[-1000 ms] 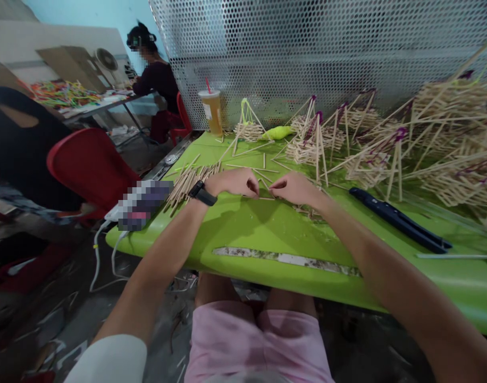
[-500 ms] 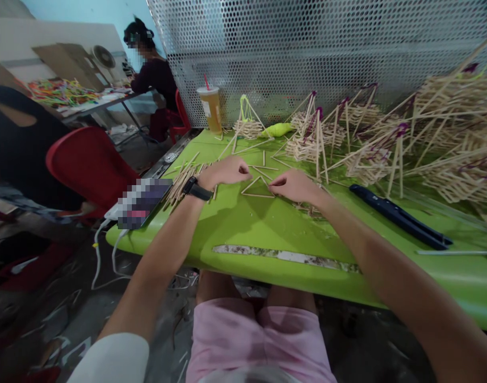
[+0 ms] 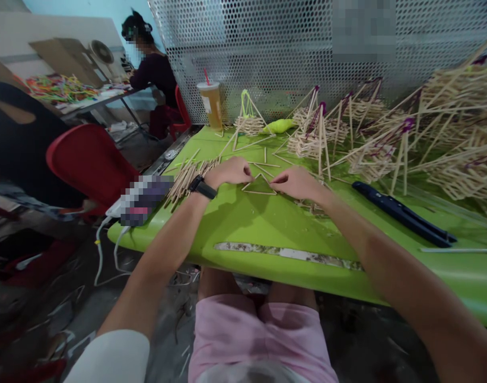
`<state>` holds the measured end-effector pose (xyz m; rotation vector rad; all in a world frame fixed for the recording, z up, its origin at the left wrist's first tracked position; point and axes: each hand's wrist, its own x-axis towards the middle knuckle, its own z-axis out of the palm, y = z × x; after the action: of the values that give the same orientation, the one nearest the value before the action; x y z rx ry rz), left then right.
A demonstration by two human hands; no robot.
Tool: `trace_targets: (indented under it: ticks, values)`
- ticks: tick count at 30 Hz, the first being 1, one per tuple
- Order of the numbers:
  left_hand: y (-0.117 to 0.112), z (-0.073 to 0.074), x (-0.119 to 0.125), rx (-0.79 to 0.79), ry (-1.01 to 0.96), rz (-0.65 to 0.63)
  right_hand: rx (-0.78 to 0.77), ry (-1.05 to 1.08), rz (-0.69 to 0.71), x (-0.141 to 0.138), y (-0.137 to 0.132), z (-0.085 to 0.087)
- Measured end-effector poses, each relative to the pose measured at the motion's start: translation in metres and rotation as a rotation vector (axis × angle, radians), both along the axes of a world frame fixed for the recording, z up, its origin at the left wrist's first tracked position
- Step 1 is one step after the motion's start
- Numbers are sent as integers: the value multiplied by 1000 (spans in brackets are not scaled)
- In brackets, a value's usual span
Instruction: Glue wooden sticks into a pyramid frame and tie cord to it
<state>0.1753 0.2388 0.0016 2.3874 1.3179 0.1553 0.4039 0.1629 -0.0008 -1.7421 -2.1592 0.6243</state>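
Observation:
Several thin wooden sticks form a small triangle (image 3: 260,193) flat on the green table, between my two hands. My left hand (image 3: 233,171), with a dark watch on its wrist, is closed in a pinch at the triangle's upper left, on a wooden stick whose end the fingers hide. Across from it, my right hand (image 3: 294,182) pinches a wooden stick at the triangle's right side. Loose sticks (image 3: 265,155) lie just beyond the hands. A pile of sticks (image 3: 183,183) rests beside my left wrist.
Stick frames tied with purple cord (image 3: 307,139) crowd the table's right side. A dark blue long-handled tool (image 3: 403,213) lies near my right forearm. A drink cup (image 3: 211,106) stands at the back; a cabled phone (image 3: 145,199) sits at the left edge. Another person (image 3: 156,69) sits beyond.
My left hand has come slightly down towards the triangle, its fingertips now at the upper left side. My right hand has barely moved. The view has shifted slightly.

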Motion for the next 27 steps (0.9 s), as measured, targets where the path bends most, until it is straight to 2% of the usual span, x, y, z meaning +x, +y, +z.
trace_targets:
  ticks: [27]
  values:
    - [4, -5, 2, -14, -33, -44, -7, 3, -7, 0, 0, 1]
